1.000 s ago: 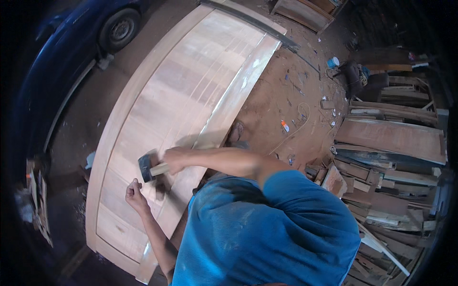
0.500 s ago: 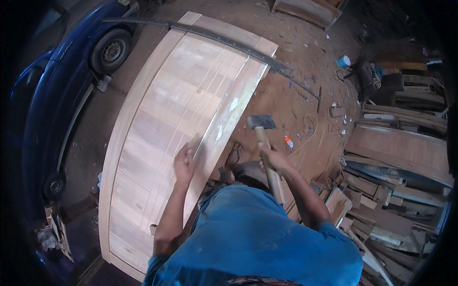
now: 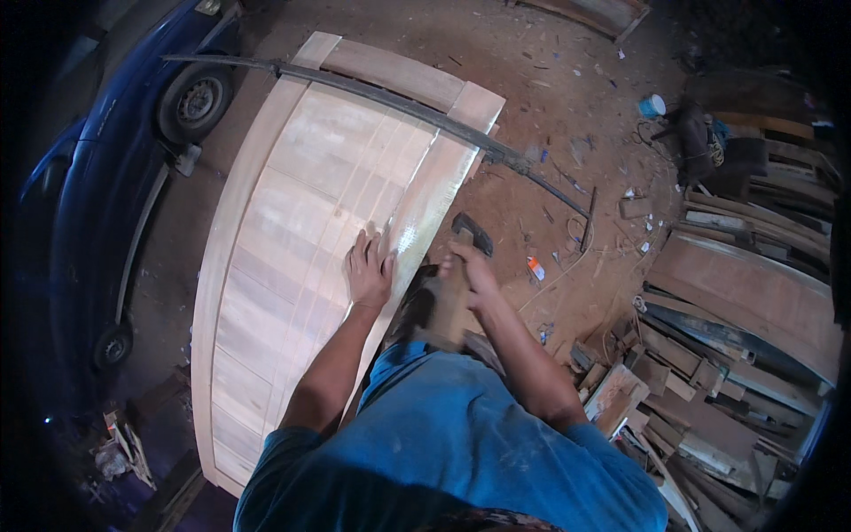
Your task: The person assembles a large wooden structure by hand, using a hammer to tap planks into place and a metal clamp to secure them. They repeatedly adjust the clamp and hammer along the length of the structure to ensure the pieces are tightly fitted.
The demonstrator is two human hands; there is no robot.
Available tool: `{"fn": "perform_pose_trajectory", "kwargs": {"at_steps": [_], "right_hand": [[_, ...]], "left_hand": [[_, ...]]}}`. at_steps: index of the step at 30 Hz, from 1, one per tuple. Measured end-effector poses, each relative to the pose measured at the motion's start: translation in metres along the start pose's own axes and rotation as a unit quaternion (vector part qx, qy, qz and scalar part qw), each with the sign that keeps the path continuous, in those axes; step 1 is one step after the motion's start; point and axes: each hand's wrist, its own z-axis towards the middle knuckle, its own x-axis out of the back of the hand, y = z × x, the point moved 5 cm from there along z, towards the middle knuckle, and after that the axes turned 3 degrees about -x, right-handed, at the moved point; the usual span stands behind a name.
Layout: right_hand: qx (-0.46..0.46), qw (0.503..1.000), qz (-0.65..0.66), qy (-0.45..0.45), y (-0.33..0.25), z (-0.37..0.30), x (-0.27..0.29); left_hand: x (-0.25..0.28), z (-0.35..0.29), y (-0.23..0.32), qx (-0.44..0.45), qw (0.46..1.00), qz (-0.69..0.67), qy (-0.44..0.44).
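Observation:
A large pale wooden door [image 3: 297, 177] with a raised frame and planked middle lies beside me on the left. My left hand [image 3: 369, 275] rests on its planks near the right-hand frame piece, palm down and fingers spread. My right hand [image 3: 479, 277] is wrapped round the wooden handle of a hammer [image 3: 472, 232], whose dark metal head points away from me. The hammer is just off the door's right edge, and its handle is slightly blurred. Across the far end of the door runs a long dark metal bar clamp [image 3: 390, 99].
A blue vehicle [image 3: 97, 213] stands to the left of the door. Scrap boards [image 3: 709, 390] are heaped at the right, with a wide wooden panel [image 3: 745, 293] among them. A small blue-and-white bucket [image 3: 652, 106] and scattered litter lie on the dirt floor.
My left hand has moved forward and right and now lies spread on the door. The hammer has shifted left, closer to the door's edge, in my right hand. The view has shifted slightly.

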Motion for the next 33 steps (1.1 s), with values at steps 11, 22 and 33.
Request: {"fn": "perform_pose_trajectory", "kwargs": {"at_steps": [11,22,33], "right_hand": [[0.014,0.909,-0.407,0.085,-0.185,-0.111,-0.038],[0.118,0.422,-0.898,0.033,-0.319,-0.038,-0.213],[0.009,0.615,-0.788,0.011,-0.389,0.142,-0.307]], "left_hand": [[0.022,0.102,-0.120,0.072,0.990,-0.010,0.122],[0.096,0.264,-0.380,0.362,0.925,0.096,0.060],[0.090,0.288,-0.363,0.444,0.890,0.101,-0.024]]}}
